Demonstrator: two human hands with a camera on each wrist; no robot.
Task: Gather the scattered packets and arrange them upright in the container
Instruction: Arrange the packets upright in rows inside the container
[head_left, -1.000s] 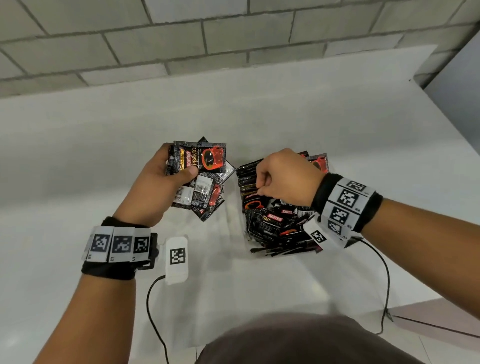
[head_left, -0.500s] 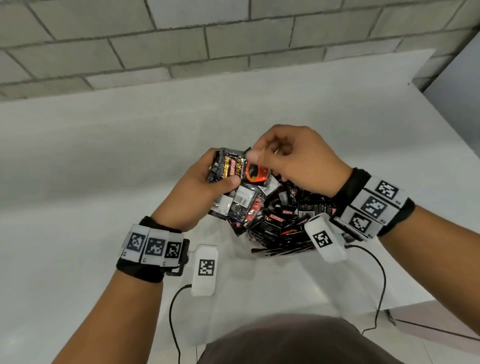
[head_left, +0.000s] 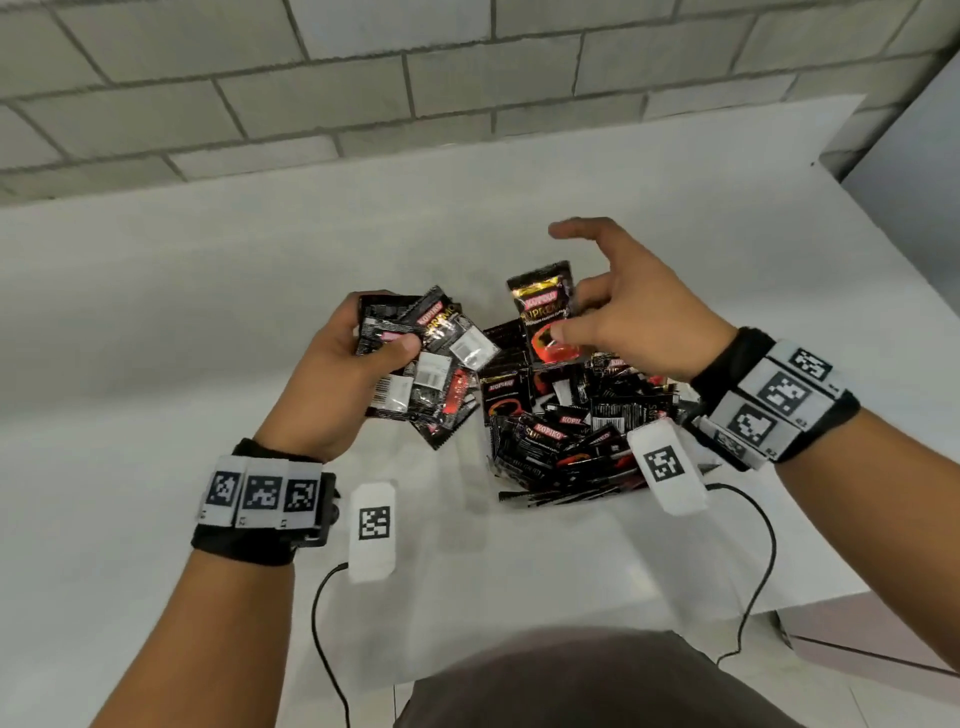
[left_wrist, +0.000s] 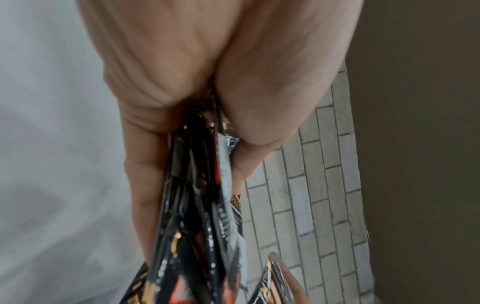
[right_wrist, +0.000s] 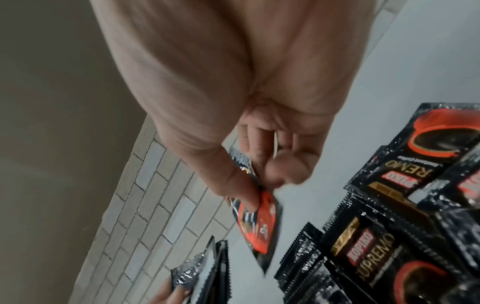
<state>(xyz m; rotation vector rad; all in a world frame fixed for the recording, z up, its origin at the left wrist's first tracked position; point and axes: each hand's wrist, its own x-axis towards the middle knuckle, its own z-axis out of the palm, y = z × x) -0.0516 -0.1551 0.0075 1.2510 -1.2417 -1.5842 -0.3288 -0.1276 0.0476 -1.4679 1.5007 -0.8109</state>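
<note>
My left hand grips a fanned stack of black coffee packets, thumb on top; the left wrist view shows the stack edge-on between thumb and fingers. My right hand pinches a single black-and-red packet by its lower part, upright, above the container; its index finger points away. In the right wrist view the thumb presses that packet. A clear container, its walls barely visible, holds several black packets, some upright, some leaning.
The white table runs back to a grey brick wall. The table's right edge lies close to the container. Wrist cables hang over the near edge.
My right hand left the container, met the left hand's stack, and has drawn one packet off it to the right. The left hand moved toward the container.
</note>
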